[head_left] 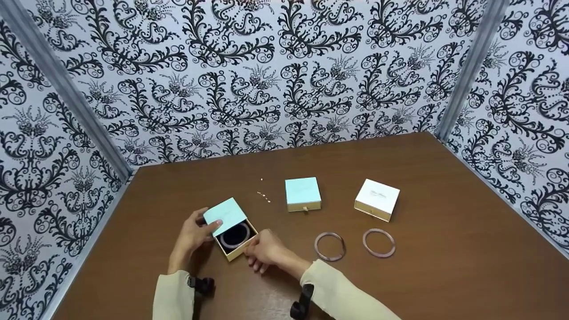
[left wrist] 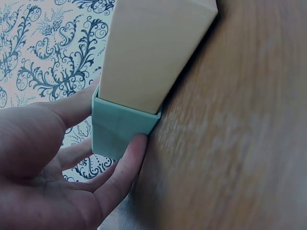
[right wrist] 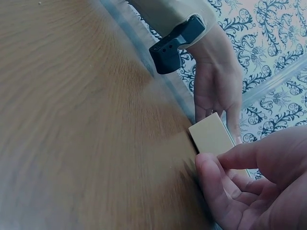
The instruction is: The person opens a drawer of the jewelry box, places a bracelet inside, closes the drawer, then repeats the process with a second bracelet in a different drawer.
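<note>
A light-blue gift box [head_left: 226, 215] stands partly slid apart at the left of the table. Its cream drawer [left wrist: 153, 48] juts out of the sleeve, and a pale mauve bangle [head_left: 223, 243] lies on the drawer's dark lining. My left hand [head_left: 191, 235] grips the sleeve [left wrist: 115, 127], thumb on top and fingers at the side. At the drawer's front, my right hand [head_left: 266, 250] pinches with thumb and forefinger; the pinched spot itself is hidden behind the fingers. In the right wrist view the drawer's plain side [right wrist: 211, 135] shows between both hands.
A second light-blue box [head_left: 302, 191] and a white box [head_left: 378, 198] stand closed further back. Two more bangles, one nearer [head_left: 316, 246] and one further right [head_left: 393, 246], lie right of my right hand. Small white bits [head_left: 263, 195] are scattered behind the opened box. Patterned walls border the table.
</note>
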Tool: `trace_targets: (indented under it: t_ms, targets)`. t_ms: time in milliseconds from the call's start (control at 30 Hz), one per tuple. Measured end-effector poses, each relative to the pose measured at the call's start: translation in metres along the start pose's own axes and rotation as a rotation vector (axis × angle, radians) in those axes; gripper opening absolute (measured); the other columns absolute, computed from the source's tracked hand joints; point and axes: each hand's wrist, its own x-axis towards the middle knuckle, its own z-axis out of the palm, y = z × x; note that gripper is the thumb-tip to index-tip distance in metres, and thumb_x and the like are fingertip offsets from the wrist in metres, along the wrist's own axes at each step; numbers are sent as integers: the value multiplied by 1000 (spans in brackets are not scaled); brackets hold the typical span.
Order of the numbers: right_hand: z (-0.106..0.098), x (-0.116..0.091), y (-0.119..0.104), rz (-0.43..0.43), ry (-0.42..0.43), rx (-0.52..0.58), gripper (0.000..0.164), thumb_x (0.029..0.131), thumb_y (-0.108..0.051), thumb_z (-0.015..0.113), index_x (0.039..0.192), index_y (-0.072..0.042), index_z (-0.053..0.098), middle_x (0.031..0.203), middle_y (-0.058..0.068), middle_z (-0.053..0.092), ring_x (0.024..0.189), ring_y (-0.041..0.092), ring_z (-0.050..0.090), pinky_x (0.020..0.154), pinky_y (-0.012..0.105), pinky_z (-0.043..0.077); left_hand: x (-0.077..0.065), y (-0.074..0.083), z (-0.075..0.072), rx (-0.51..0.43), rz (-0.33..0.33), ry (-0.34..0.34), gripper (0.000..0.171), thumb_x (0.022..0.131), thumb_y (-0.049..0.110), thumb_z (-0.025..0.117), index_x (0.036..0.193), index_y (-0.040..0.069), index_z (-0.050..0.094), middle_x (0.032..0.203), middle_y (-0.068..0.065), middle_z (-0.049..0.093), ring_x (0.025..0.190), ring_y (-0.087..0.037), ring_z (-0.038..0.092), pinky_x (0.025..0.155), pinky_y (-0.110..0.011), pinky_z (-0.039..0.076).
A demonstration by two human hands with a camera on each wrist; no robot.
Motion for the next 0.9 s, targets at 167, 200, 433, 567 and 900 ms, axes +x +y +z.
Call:
trace_targets:
  t_ms: [167, 200, 433, 567, 900]
  targets:
    - [1, 2, 0, 6, 2, -8, 19, 93, -4, 67, 76, 1, 72, 53, 3, 60, 39, 10, 55, 37, 23, 47, 0, -1, 0, 3, -4, 5, 72, 95, 16, 70, 153, -2, 31, 147, -35, 40, 99, -25, 62, 73, -31, 58]
    - [1, 2, 0, 5, 1, -9, 19, 93, -4, 67, 75, 2, 72, 53, 3, 60, 39, 10, 55, 37, 23, 46, 0, -2, 0, 3, -4, 5, 72, 95, 17, 70, 153, -2, 31, 147, -35, 40, 100, -25, 62, 73, -31, 58]
    - [2, 5, -1, -10, -3, -15, 20, 93, -5, 67, 75, 3, 72, 52, 3, 60, 39, 10, 55, 37, 24, 47, 1, -2, 1, 9, -16, 9, 73, 95, 17, 71, 153, -1, 31, 150, -33, 38, 103, -27, 62, 75, -30, 58]
    - [2, 8, -2, -3, -4, -22, 20, 93, -4, 66, 75, 1, 72, 52, 3, 60, 39, 10, 55, 37, 24, 48, 1, -3, 2, 0, -13, 12, 72, 94, 16, 71, 152, -2, 32, 148, -34, 40, 99, -25, 63, 73, -29, 57]
    - [10, 23, -6, 6, 26, -58, 20, 95, -5, 63, 76, -3, 71, 51, 1, 57, 39, 10, 54, 40, 27, 51, -1, 0, 0, -20, -5, 4, 72, 96, 17, 69, 153, -2, 31, 148, -34, 40, 104, -25, 60, 73, -29, 55]
